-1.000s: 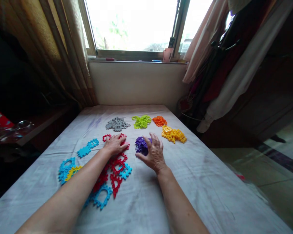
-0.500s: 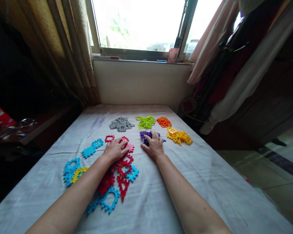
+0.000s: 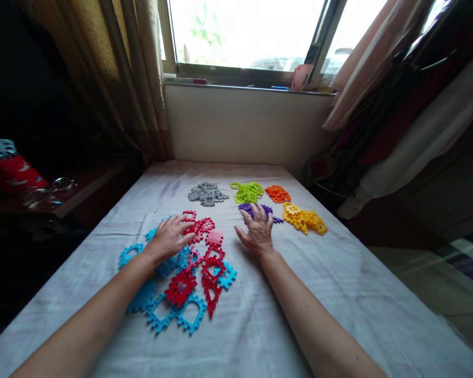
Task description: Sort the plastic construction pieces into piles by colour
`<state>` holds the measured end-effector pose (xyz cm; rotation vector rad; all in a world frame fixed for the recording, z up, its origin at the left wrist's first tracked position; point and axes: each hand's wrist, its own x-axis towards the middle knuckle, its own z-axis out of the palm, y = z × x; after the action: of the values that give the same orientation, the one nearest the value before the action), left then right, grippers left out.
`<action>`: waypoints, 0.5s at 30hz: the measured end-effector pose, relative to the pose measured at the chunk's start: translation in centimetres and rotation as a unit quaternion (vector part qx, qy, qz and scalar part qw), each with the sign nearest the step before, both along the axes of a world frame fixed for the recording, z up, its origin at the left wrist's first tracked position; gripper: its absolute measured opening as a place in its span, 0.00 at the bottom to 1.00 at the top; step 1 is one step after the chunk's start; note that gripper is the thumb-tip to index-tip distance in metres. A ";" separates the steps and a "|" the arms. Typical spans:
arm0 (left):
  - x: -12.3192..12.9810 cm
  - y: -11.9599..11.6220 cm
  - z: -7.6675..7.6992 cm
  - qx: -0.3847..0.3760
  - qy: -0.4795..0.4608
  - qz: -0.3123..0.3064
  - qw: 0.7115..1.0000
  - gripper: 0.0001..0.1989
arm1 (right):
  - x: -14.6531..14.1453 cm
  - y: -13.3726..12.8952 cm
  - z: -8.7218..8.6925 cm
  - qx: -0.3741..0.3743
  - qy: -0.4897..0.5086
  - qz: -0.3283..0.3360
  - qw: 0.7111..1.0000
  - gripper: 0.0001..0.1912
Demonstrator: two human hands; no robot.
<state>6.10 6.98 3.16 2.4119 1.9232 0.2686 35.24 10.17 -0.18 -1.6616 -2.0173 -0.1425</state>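
Fingers spread, my left hand (image 3: 168, 237) is over the near-left spread of plastic interlocking building pieces, beside the red pieces (image 3: 181, 286) and above some blue pieces (image 3: 192, 314). Nothing shows in its grip. My right hand (image 3: 257, 231) is open, its fingertips over the near part of the purple pieces (image 3: 244, 208). The hand covers part of that pile. A pink piece (image 3: 214, 238) with fine raised lines lies right of my left fingers. Whether either hand presses on the pieces is hard to tell.
Behind my hands lie grey pieces (image 3: 207, 194), lime green pieces (image 3: 247, 192) and orange pieces (image 3: 278, 193). Yellow pieces (image 3: 304, 218) are to the right. A pink cup (image 3: 301, 77) stands on the windowsill. Curtain (image 3: 114, 79) and hanging clothes (image 3: 394, 136) flank the bed (image 3: 319, 294).
My left hand has drawn left off the red pieces, with its fingers more spread. My right hand has opened out over the purple pile. The view has turned slightly left.
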 end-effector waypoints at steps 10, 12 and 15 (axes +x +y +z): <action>-10.0 -3.3 -4.2 0.077 -0.076 0.135 0.985 0.28 | -12.0 2.0 2.3 -0.219 0.029 0.065 0.973 0.33; -9.8 -3.5 -4.8 0.101 -0.108 0.104 0.984 0.30 | -14.0 2.5 2.6 -0.233 0.023 0.086 0.968 0.32; -9.4 -3.5 -5.2 0.116 -0.127 0.081 0.982 0.33 | -16.0 2.3 2.7 -0.230 0.001 0.157 0.960 0.26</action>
<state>-3.27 3.48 -2.06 2.2127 2.0682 0.8079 19.28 12.42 2.51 -1.5564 -2.4101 0.4732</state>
